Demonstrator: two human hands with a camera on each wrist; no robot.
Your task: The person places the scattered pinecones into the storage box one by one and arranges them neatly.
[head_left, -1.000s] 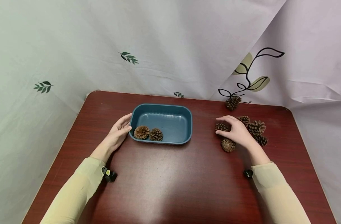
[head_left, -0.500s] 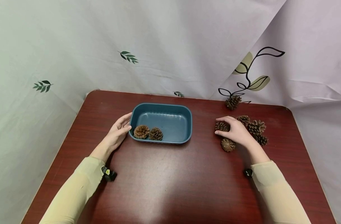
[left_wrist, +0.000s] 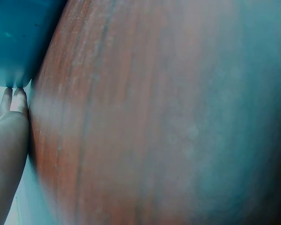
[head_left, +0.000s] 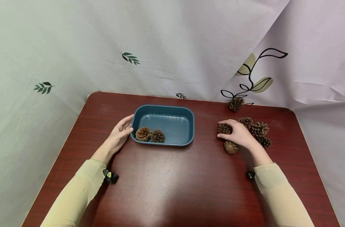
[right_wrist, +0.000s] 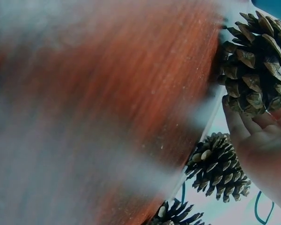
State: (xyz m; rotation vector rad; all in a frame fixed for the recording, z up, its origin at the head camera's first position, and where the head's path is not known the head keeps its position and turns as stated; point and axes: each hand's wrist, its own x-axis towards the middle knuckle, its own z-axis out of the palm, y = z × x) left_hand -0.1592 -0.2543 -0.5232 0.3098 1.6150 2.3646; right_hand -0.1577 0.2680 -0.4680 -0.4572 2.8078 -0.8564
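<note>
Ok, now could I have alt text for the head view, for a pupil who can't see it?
A person's right hand is curled round a pine cone on a reddish-brown table, with five more pine cones nearby. The left hand touches a blue tray containing two pine cones.

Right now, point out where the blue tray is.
In the head view, the blue tray sits just left of centre on the table, with the left hand touching its left end and two pinecones inside.

Qty: 8 pinecones (head_left: pixel 158 136) vis. (2 inside, 6 outside), 1 box (head_left: pixel 178 129), 1 tbl (head_left: pixel 149 179)
</note>
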